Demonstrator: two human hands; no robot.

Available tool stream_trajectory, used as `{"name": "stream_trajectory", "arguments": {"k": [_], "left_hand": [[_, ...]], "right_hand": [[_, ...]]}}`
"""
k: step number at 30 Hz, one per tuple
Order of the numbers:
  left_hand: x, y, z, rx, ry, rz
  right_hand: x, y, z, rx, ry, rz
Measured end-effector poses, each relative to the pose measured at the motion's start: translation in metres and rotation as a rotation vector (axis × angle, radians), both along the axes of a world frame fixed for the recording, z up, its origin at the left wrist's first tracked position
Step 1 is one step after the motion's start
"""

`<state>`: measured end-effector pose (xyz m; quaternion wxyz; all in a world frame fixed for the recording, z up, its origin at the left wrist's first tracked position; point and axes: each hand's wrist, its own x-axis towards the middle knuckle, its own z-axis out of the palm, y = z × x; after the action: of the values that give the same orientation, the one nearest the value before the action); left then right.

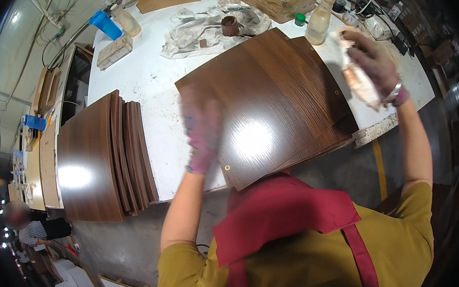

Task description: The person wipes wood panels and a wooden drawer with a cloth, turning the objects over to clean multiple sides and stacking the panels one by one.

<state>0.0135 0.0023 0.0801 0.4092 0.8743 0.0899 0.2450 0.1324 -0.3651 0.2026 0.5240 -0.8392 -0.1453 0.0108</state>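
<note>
A dark brown wood-grain panel [269, 97] lies on top of other panels at the table's front, its corners marked by small brass-coloured rings. My left hand [202, 127], in a purplish glove and blurred by motion, is at this panel's left edge with its fingers stretched out. Whether it touches the panel I cannot tell. To the right of the panels, my gloved right hand [379, 67] is closed around a crumpled whitish rag [360, 82] with reddish-brown stains. The rag hangs apart from the panel's surface.
Several similar panels [90, 160] lean stacked at the left. At the back of the white table [155, 84] are a stained cloth [194, 35], a brown cup [230, 26], a block [114, 51], a bottle [319, 23] and a wooden box [278, 5]. Another person [34, 231] stands far left.
</note>
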Motion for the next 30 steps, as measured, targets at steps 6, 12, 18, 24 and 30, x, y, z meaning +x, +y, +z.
{"name": "stream_trajectory", "arguments": {"k": [6,12,18,24,30], "left_hand": [[0.078,0.084,-0.036,-0.540,0.296,0.137],[0.110,0.078,-0.046,-0.158,0.222,0.024],[0.107,0.056,-0.076,-0.035,0.090,-0.042],[0.100,0.067,-0.070,0.068,0.041,-0.178],[0.112,0.070,-0.082,-0.056,-0.009,-0.238]], "right_hand": [[0.007,0.055,-0.094,-0.559,-0.172,0.136],[-0.050,0.077,-0.097,-0.733,-0.203,0.283],[-0.082,0.202,-0.131,-0.571,-0.498,0.611],[0.014,0.241,-0.124,-0.749,-0.074,0.299],[0.012,0.248,-0.137,-0.642,-0.339,0.330]]}}
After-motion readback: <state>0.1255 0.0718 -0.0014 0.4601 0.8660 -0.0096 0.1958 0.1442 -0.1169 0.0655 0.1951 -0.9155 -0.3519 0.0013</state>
